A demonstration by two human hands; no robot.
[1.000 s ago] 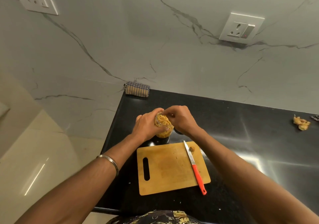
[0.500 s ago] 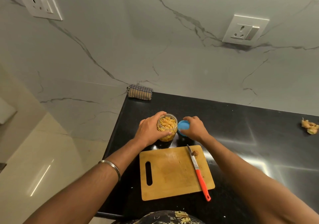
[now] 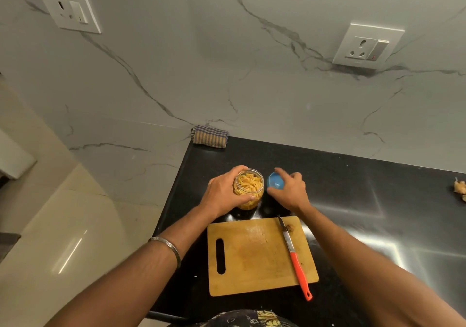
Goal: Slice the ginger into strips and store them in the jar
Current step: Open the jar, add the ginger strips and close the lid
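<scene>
A clear jar (image 3: pixel 248 188) full of yellow ginger strips stands uncovered on the black counter, just beyond the wooden cutting board (image 3: pixel 254 256). My left hand (image 3: pixel 223 193) grips the jar from its left side. My right hand (image 3: pixel 290 190) holds a blue lid (image 3: pixel 275 180) just to the right of the jar's mouth, the lid's hollow side turned toward me. A knife with an orange-red handle (image 3: pixel 295 258) lies on the board's right part, and a small ginger scrap (image 3: pixel 290 227) sits beside its tip.
A folded checked cloth (image 3: pixel 209 136) lies against the marble wall at the counter's back left corner. Ginger peelings (image 3: pixel 459 189) sit at the far right. The counter's left edge (image 3: pixel 174 195) drops to the pale floor. Wall sockets (image 3: pixel 367 46) are above.
My right hand left the jar's mouth and picked up the blue lid, which it now holds lifted beside the jar. My left hand stayed on the jar.
</scene>
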